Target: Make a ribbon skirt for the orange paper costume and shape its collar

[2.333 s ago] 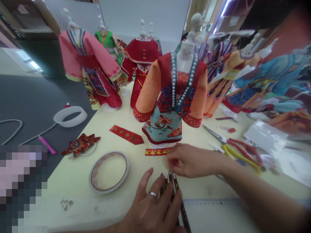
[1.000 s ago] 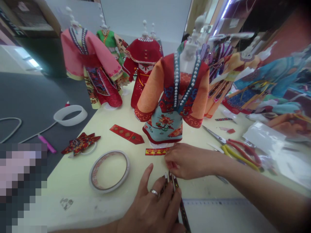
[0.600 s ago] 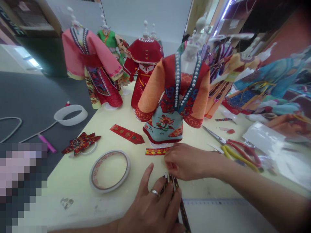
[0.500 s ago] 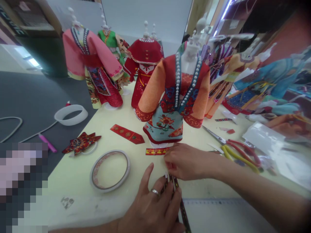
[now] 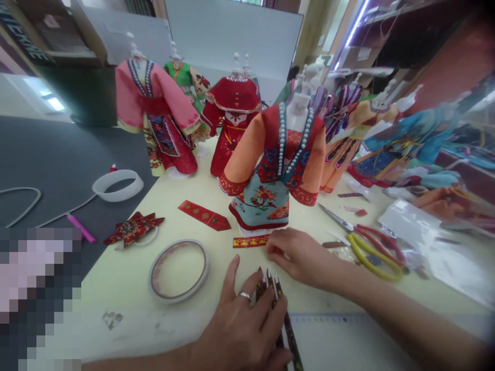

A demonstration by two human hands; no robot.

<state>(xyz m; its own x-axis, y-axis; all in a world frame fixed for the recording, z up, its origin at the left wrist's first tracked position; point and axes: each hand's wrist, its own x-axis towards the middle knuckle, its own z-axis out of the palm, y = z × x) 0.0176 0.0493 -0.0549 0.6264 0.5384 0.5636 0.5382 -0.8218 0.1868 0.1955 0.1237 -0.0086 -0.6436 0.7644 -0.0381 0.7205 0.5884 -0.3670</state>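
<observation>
My left hand (image 5: 247,319) lies with spread fingers over several dark, narrow patterned strips (image 5: 292,340), a ring on one finger. Light edges and pointed ends of the strips stick out past its fingertips. Beyond them my right hand (image 5: 292,252) is curled at the right end of a short red-and-yellow patterned strip (image 5: 249,241). Its fingers are bent together, and whatever they hold, if anything, is hidden. Just behind stands a miniature robe (image 5: 276,159) with orange sleeves and bead trim on a small stand. A red pointed strip (image 5: 204,215) lies to its left.
A tape roll (image 5: 152,281) lies left of my hands, near a red patterned fabric piece (image 5: 135,226). Yellow-handled scissors (image 5: 377,265) and red-handled scissors (image 5: 386,239) lie on the right. A clear ruler (image 5: 348,320) runs along the front. More dressed stands, including a pink robe (image 5: 133,95), fill the back.
My right hand has drawn slightly away from the far ends of the dark strips, which now show more. My left hand stays over them. The view has shifted a little.
</observation>
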